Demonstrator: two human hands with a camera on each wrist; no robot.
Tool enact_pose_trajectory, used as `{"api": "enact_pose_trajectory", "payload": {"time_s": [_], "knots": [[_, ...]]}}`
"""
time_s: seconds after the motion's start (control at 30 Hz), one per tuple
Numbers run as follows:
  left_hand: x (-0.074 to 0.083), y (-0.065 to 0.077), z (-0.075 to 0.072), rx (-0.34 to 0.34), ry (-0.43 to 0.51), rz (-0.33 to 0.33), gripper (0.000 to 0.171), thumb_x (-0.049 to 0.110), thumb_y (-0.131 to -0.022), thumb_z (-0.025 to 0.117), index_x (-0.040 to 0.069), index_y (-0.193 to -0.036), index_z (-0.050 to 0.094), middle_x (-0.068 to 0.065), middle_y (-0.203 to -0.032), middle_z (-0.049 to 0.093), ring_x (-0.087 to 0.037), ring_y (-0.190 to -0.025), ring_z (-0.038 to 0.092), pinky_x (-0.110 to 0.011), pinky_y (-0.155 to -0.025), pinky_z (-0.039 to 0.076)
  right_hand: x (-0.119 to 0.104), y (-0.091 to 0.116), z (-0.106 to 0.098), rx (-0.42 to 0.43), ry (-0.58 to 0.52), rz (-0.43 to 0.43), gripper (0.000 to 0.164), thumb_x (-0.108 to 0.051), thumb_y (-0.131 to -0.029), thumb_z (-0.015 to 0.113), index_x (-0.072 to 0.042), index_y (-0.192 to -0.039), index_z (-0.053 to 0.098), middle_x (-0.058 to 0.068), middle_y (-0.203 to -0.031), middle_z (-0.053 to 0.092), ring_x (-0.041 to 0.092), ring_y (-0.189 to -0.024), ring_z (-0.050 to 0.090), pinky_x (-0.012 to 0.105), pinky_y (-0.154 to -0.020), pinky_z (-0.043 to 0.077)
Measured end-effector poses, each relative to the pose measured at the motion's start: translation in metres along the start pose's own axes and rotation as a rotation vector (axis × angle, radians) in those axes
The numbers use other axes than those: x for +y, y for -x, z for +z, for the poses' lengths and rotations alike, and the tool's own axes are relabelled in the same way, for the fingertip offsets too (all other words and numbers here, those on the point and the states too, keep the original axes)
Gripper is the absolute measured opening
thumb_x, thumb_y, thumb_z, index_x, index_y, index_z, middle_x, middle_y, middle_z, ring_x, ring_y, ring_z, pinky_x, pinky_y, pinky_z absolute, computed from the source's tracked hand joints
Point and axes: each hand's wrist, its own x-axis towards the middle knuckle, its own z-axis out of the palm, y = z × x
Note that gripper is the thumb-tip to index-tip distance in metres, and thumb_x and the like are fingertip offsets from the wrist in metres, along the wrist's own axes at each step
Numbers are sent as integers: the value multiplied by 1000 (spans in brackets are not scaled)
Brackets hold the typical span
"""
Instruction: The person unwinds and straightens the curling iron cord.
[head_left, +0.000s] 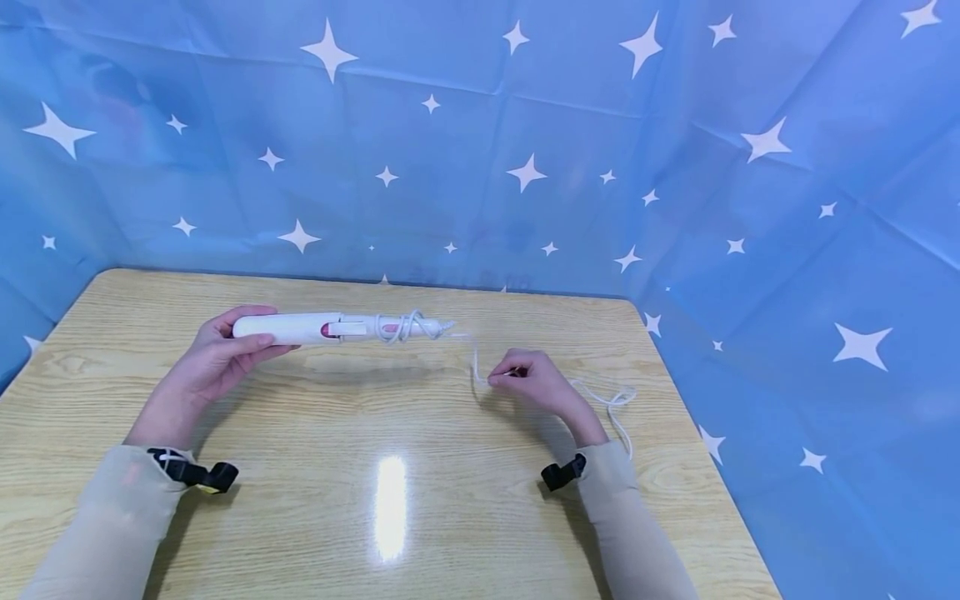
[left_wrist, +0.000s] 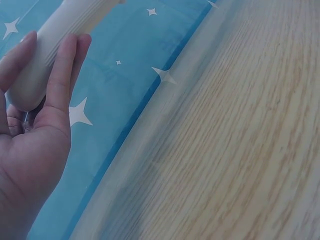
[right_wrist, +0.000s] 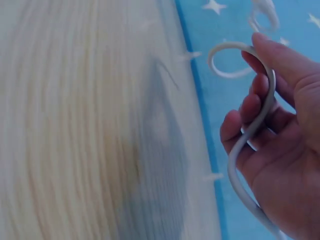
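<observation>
A white curling iron point(head_left: 300, 327) with pink-red accents is held level above the far half of the table. My left hand point(head_left: 217, 354) grips its wide rounded end, thumb on the near side, fingers behind and below. In the left wrist view that end of the curling iron point(left_wrist: 35, 75) sits between thumb and fingers. Loops of white cord point(head_left: 405, 325) wind round the narrow handle at the right. My right hand point(head_left: 536, 379) pinches the cord between thumb and forefinger. The right wrist view shows the cord point(right_wrist: 240, 150) running across the palm, with a small loop by the fingertips.
The wood-grain table point(head_left: 330, 500) ends at the back and right against a blue star-printed cloth point(head_left: 450, 125). A slack tangle of the cord point(head_left: 618, 398) lies right of my right wrist. Both wrists wear black camera straps.
</observation>
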Motion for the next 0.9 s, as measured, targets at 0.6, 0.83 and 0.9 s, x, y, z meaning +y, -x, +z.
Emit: {"api": "enact_pose_trajectory", "payload": {"time_s": [0.6, 0.83, 0.9], "knots": [[3, 2, -8, 5, 52, 12, 44, -28, -95, 40, -7, -123, 68, -17, -134, 43, -32, -113, 65, -43, -98, 57, 43, 12, -39, 329, -9, 163, 16, -12, -97, 74, 2, -102, 76, 4, -93, 71, 13, -85, 59, 19, -70, 52], [2, 2, -8, -3, 34, 6, 44, -29, -95, 41, -7, -123, 67, -16, -132, 44, -31, -114, 65, -43, -98, 57, 41, 15, -39, 183, 11, 178, 19, -9, -101, 66, 7, -105, 75, 15, -101, 74, 20, -87, 62, 25, -70, 53], [2, 1, -8, -10, 32, 6, 45, -29, -95, 40, -7, -123, 67, -16, -130, 46, -31, -113, 65, -43, -97, 57, 36, 16, -39, 167, 6, 184, 21, -10, -103, 63, 8, -107, 75, 18, -104, 74, 23, -92, 65, 26, -76, 55]]}}
